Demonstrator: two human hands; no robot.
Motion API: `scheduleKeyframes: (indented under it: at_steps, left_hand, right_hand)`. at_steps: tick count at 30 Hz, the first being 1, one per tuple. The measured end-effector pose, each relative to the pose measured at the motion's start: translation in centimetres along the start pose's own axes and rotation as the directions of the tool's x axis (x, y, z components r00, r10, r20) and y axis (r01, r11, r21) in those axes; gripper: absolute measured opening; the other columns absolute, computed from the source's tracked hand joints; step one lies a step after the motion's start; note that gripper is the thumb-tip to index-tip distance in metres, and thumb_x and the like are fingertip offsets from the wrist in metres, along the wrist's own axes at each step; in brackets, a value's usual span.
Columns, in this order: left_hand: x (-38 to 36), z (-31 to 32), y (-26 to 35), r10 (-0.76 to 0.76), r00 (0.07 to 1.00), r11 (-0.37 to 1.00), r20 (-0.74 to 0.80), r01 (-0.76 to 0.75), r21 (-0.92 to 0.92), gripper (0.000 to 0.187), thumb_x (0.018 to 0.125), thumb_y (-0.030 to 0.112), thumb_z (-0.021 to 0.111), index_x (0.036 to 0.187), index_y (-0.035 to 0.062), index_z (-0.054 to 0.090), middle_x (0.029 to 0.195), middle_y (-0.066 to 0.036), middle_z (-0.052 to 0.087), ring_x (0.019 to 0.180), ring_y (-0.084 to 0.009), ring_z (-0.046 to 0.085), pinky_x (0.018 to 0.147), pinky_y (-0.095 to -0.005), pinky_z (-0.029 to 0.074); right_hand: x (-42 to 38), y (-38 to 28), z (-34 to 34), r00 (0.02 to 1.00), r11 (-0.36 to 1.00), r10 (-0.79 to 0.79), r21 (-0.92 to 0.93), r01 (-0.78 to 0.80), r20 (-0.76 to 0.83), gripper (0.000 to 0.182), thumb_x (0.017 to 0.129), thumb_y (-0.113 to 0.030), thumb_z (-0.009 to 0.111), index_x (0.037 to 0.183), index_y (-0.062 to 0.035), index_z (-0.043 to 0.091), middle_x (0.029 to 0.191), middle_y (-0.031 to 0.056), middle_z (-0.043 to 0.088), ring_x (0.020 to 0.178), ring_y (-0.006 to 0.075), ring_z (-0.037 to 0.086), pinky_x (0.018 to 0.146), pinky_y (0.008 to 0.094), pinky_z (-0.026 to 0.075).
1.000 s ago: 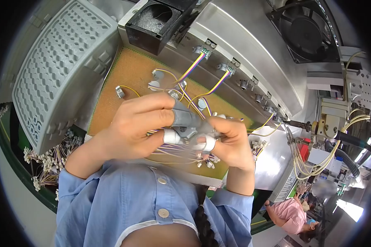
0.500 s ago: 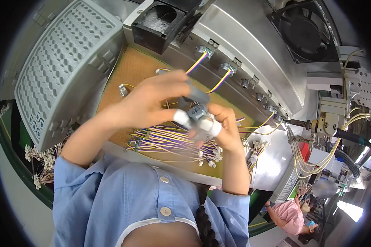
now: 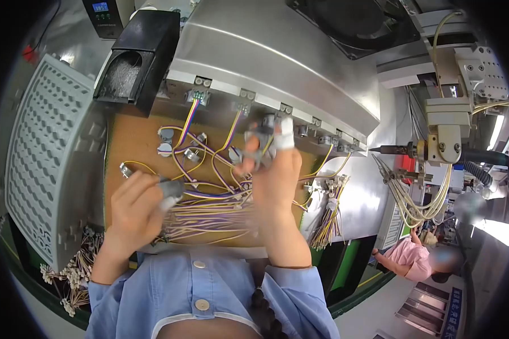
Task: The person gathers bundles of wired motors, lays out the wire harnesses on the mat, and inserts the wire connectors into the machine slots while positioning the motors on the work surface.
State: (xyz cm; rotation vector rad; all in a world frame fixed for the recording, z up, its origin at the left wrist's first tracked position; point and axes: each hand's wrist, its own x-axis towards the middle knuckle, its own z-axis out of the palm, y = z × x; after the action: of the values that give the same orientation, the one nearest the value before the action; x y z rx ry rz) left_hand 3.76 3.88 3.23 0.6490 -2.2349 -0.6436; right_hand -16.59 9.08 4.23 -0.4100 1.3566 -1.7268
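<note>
My left hand (image 3: 134,212) is low over the left end of the wire bundle (image 3: 209,214), its fingers curled together, with grey and white covers on some fingertips. What it may hold is hidden. Raised at the metal rail (image 3: 220,93), my right hand (image 3: 274,169) has its fingers closed round small grey round parts, blurred by motion. White covers wrap its thumb or fingertip. Two small green boards, one a sharp board (image 3: 198,97) and one a blurred board (image 3: 242,107), sit at the rail with coloured wires running down. Grey round parts with wires (image 3: 165,134) lie on the brown mat (image 3: 121,138).
A grey dimpled tray (image 3: 48,152) stands at the left, beside a black duct box (image 3: 138,62). On the right are a soldering tip on a machine arm (image 3: 396,150) and a hanging wire bunch (image 3: 331,217). Another person in pink (image 3: 407,259) is at the far right.
My hands, close together before, are now apart: the left moved down and left to the wires, the right up toward the rail. The view has shifted, showing more of the rail and duct.
</note>
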Motion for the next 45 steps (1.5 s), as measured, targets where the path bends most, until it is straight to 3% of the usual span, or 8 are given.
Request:
scheduleKeyframes:
  at_steps: [4, 12, 18, 22, 24, 26, 39, 45]
  left_hand:
    - [1.8, 0.1, 1.4, 0.054, 0.995, 0.998, 0.083, -0.051, -0.044, 0.024, 0.06, 0.002, 0.066, 0.083, 0.0022, 0.059, 0.073, -0.01, 0.053, 0.06, -0.0277, 0.049, 0.053, -0.0355, 0.04]
    - [1.9, -0.4, 3.2, 0.023, 0.989, 0.994, 0.149, -0.006, -0.112, 0.027, 0.064, 0.001, 0.066, 0.09, 0.003, 0.059, 0.075, -0.01, 0.055, 0.065, -0.0255, 0.052, 0.055, -0.0324, 0.041]
    - [-4.8, -8.1, -3.5, -0.382, 0.881, 0.88, -0.278, 0.439, 0.183, 0.038, 0.084, 0.003, 0.048, 0.121, -0.0019, 0.045, 0.101, -0.01, 0.058, 0.097, -0.0161, 0.054, 0.087, -0.0283, 0.04]
    - [-19.7, -29.3, -17.8, -0.456, 0.865, 0.116, -0.211, 0.293, 0.949, 0.048, 0.084, 0.007, 0.049, 0.129, 0.0011, 0.037, 0.13, -0.019, 0.04, 0.12, -0.0315, 0.038, 0.1, -0.0369, 0.03]
    - [-24.2, -33.0, -17.5, -0.844, 0.496, -0.128, -0.207, 0.188, 0.974, 0.05, 0.083, 0.004, 0.048, 0.131, 0.0035, 0.034, 0.135, -0.017, 0.034, 0.122, -0.0359, 0.033, 0.1, -0.0433, 0.027]
    - [-23.9, -31.5, -14.5, -0.963, 0.249, -0.016, -0.105, 0.336, 0.942, 0.043, 0.088, 0.008, 0.039, 0.131, 0.0034, 0.035, 0.135, -0.016, 0.034, 0.125, -0.0341, 0.029, 0.103, -0.0436, 0.022]
    - [-19.7, -24.6, -9.6, -0.607, 0.623, 0.594, -0.493, 0.768, 0.24, 0.042, 0.09, 0.01, 0.042, 0.131, 0.0031, 0.035, 0.131, -0.013, 0.04, 0.121, -0.0268, 0.038, 0.099, -0.0383, 0.031]
    - [-1.8, -4.4, 0.4, -0.275, 0.961, 0.948, -0.006, 0.27, -0.166, 0.033, 0.072, 0.006, 0.062, 0.103, -0.0026, 0.055, 0.111, -0.014, 0.052, 0.095, -0.0238, 0.054, 0.08, -0.0318, 0.044]
  right_hand:
    - [1.0, -2.7, -1.6, 0.944, 0.974, 0.224, -0.013, -0.228, 0.243, 0.045, 0.086, -0.035, 0.052, 0.108, 0.0047, 0.05, 0.088, 0.0136, 0.063, 0.068, 0.0194, 0.063, 0.054, 0.0277, 0.051]
    - [-5.2, -4.2, -1.2, 0.744, 0.171, -0.15, -0.724, 0.668, 0.651, 0.04, 0.077, -0.028, 0.063, 0.108, -0.0037, 0.052, 0.091, 0.0095, 0.062, 0.071, 0.0279, 0.063, 0.06, 0.034, 0.051]
    - [-3.1, -2.7, -0.7, 0.588, 0.523, -0.068, -0.473, 0.709, 0.806, 0.024, 0.077, -0.008, 0.055, 0.098, -0.0026, 0.045, 0.07, 0.0169, 0.056, 0.063, 0.0339, 0.059, 0.054, 0.0429, 0.047]
    - [-1.3, -3.5, -1.8, 0.593, 0.742, -0.033, -0.378, 0.554, 0.804, 0.018, 0.079, -0.016, 0.059, 0.084, -0.0004, 0.049, 0.062, 0.0153, 0.053, 0.057, 0.0345, 0.055, 0.05, 0.0434, 0.041]
    - [-0.8, -3.4, -2.1, 0.627, 0.772, -0.037, -0.377, 0.512, 0.778, 0.02, 0.081, -0.018, 0.059, 0.079, -0.0001, 0.05, 0.059, 0.015, 0.051, 0.056, 0.0338, 0.054, 0.05, 0.0434, 0.039]
    - [-0.4, -2.4, -2.1, 0.607, 0.806, -0.105, -0.29, 0.516, 0.788, 0.017, 0.081, -0.019, 0.06, 0.08, -0.0048, 0.051, 0.058, 0.0118, 0.048, 0.054, 0.0309, 0.051, 0.047, 0.0389, 0.036]
    - [-0.2, -1.3, -2.3, 0.616, 0.795, -0.018, -0.363, 0.486, 0.787, 0.024, 0.081, -0.026, 0.062, 0.088, -0.0036, 0.056, 0.068, 0.0128, 0.055, 0.059, 0.0275, 0.056, 0.053, 0.0356, 0.041]
    - [-1.1, -2.2, -0.3, 0.74, 0.714, 0.081, -0.557, 0.424, 0.667, 0.017, 0.079, -0.021, 0.065, 0.083, -0.0044, 0.063, 0.065, 0.0057, 0.059, 0.059, 0.0082, 0.054, 0.054, 0.0256, 0.043]
